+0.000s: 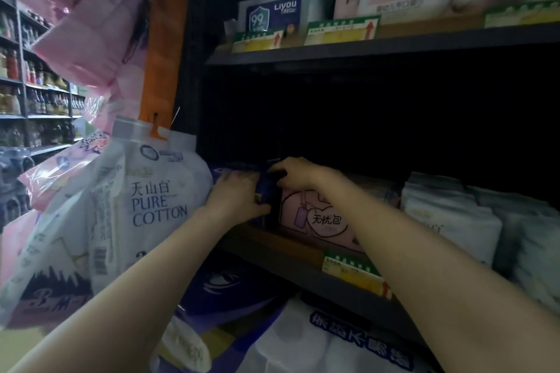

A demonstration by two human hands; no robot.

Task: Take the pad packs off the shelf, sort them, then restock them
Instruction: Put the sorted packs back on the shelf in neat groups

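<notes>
Two hands are on one dark purple pad pack (266, 188) at the centre of the frame, at the left end of the middle shelf (303, 263). Starting from the left of the frame, a hanging white bag marked PURE COTTON (151, 206) crowds the shelf end, and my left hand (236, 194) sits just beside it, its grip curled round the pack's near side. Next comes my right hand (292, 174), its grip pinching the pack's top edge from above. The pack stands upright, touching a pink pack (321, 221) on its right; further right, white packs (448, 215) fill the shelf, well apart from my hands. The back of the shelf is too dark to read.

I judge this as the take-off step. To do it well I would draw the pack straight towards me, keeping it upright so that it does not drag the pink pack along, and keep the left wrist in so it does not swing the hanging bag. Holding low with the left hand should stop the soft wrapper from buckling.
</notes>
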